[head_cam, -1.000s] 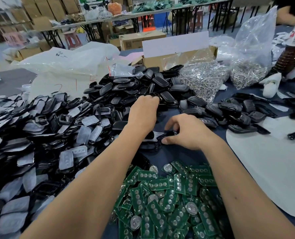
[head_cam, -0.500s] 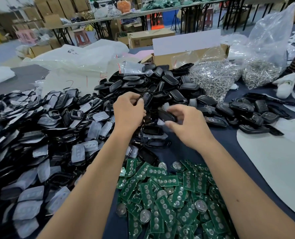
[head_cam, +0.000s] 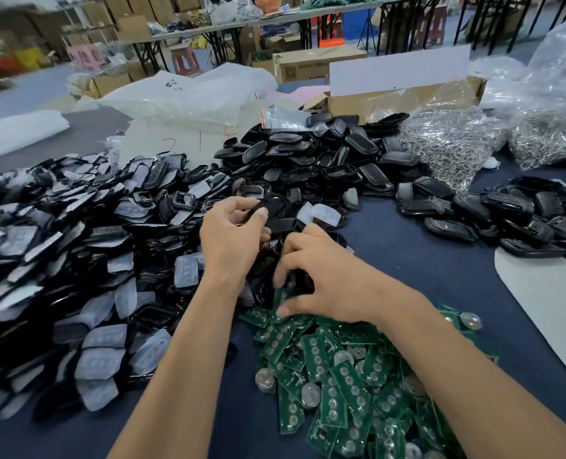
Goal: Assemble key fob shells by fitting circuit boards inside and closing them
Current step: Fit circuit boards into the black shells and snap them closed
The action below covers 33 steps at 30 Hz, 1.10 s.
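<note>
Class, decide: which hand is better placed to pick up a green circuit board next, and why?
Right. The right hand hovers at the circuit board pile, fingertips touching it; the left hand is gripping a black shell.

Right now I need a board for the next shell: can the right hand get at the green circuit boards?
Probably yes. The right hand is already at the near edge of the green circuit boards, its fingertips on one, with nothing lying over the pile. The left hand holds a black shell clear of it.

Premises: a small-parts assembly workshop or factory floor. The dark blue worktop [head_cam: 407, 260] carries bulk heaps of black plastic key fob shells [head_cam: 324, 160], green circuit boards [head_cam: 341, 385] and clear bags of metal rings [head_cam: 450, 140]. Behind stand stacked brown cardboard cartons [head_cam: 311, 62] and long folding trestle tables [head_cam: 275, 21].
</note>
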Each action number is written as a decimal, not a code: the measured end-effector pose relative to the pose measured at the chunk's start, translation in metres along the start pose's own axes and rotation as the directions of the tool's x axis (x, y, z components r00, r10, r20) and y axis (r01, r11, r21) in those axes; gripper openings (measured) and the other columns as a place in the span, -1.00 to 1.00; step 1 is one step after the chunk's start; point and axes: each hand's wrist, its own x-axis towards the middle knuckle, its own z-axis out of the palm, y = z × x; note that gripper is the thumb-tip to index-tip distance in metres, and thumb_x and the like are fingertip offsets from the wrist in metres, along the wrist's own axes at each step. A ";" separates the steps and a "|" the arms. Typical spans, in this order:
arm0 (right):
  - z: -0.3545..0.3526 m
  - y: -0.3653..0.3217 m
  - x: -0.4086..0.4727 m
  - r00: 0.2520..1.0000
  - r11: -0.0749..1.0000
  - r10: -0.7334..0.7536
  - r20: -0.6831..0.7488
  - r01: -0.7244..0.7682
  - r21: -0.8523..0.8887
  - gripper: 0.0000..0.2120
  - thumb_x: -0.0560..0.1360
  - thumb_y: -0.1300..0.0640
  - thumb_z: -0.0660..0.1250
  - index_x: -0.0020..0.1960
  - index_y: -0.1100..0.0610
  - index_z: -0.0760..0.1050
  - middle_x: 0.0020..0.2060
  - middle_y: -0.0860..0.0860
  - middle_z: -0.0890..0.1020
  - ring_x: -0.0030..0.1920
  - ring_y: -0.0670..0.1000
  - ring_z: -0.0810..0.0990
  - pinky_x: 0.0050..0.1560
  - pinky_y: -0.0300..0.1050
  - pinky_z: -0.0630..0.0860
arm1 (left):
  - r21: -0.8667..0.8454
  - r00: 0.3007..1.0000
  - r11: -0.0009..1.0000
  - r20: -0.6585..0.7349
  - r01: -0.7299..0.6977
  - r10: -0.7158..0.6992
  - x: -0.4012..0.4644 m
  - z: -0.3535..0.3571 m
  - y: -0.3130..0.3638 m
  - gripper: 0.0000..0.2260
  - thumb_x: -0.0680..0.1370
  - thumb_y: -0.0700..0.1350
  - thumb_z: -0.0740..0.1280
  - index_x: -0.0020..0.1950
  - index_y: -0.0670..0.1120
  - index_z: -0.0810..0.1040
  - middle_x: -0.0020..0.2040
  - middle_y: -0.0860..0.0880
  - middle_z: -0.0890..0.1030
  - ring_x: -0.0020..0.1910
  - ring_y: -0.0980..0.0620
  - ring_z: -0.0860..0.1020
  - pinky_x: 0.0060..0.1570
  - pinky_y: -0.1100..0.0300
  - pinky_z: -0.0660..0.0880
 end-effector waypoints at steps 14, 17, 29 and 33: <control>0.000 0.034 -0.001 0.765 0.577 0.446 -0.465 0.151 0.803 -0.80 0.60 0.27 0.34 0.04 -0.03 0.52 -0.27 0.01 0.65 -0.26 -0.02 0.57 -0.23 -0.16 0.52 | -0.176 0.973 0.978 0.218 0.114 -0.074 -0.020 0.010 -0.004 -0.85 0.59 -0.33 0.39 0.07 -0.12 0.67 -0.25 -0.02 0.68 -0.34 0.09 0.61 -0.27 0.30 0.54; 0.002 0.038 0.000 0.714 0.615 0.502 -0.488 0.103 0.782 -0.75 0.60 0.14 0.31 0.16 -0.17 0.62 -0.24 -0.06 0.63 -0.31 -0.03 0.44 -0.31 -0.09 0.43 | -0.217 0.960 0.966 0.269 0.139 -0.078 -0.022 0.011 -0.002 -0.84 0.60 -0.35 0.37 0.05 -0.13 0.68 -0.30 0.04 0.67 -0.33 0.09 0.61 -0.25 0.30 0.55; 0.002 0.037 -0.002 0.644 0.657 0.564 -0.518 0.030 0.753 -0.59 0.60 0.22 0.40 0.27 -0.25 0.56 -0.06 -0.08 0.73 -0.04 -0.05 0.68 0.09 -0.03 0.60 | -0.207 0.963 0.959 0.224 0.195 -0.148 -0.023 0.015 -0.006 -0.79 0.61 -0.34 0.34 0.03 -0.10 0.72 -0.29 0.04 0.70 -0.32 0.11 0.62 -0.23 0.30 0.56; 0.002 0.035 -0.003 0.568 0.716 0.570 -0.594 0.012 0.698 -0.79 0.57 0.17 0.47 0.01 -0.16 0.62 -0.09 -0.12 0.75 -0.02 -0.09 0.71 0.15 0.03 0.65 | -0.193 0.970 0.966 0.204 0.174 -0.134 -0.023 0.016 -0.007 -0.79 0.61 -0.33 0.34 0.02 -0.10 0.73 -0.28 0.01 0.71 -0.32 0.08 0.66 -0.23 0.27 0.60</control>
